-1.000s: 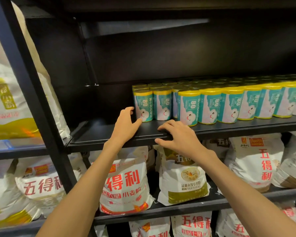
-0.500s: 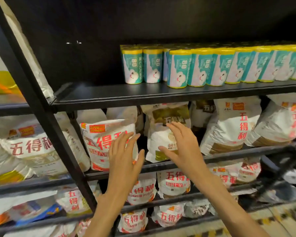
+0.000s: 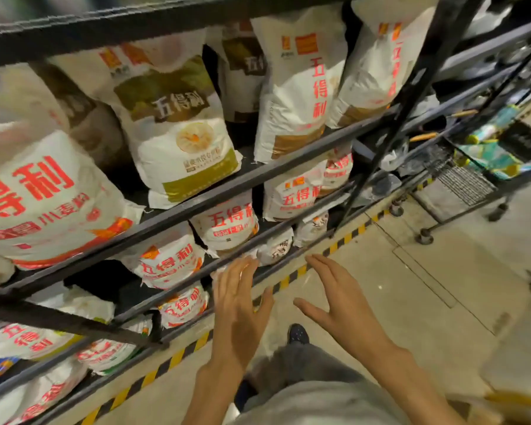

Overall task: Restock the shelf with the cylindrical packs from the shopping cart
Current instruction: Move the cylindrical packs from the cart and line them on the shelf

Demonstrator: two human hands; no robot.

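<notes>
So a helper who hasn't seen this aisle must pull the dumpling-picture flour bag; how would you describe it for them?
Start at the black metal shelving packed with white flour sacks. On the highest tier in view, near the middle, stands the dumpling-picture bag. Its neighbours carry red lettering; this one alone has an olive-green top panel and bottom band, with a round yellow dumpling picture.

A black metal shelf (image 3: 196, 207) ran slantwise from lower left to upper right of the frame, its tiers packed with white flour bags (image 3: 178, 130) printed in red, some with olive bands. Below it lay a pale concrete floor (image 3: 426, 302) with a yellow-black stripe (image 3: 288, 280) along the shelf's foot. At the right edge a wire cart (image 3: 460, 179) stood on the floor, holding teal-yellow packs (image 3: 488, 154).
</notes>
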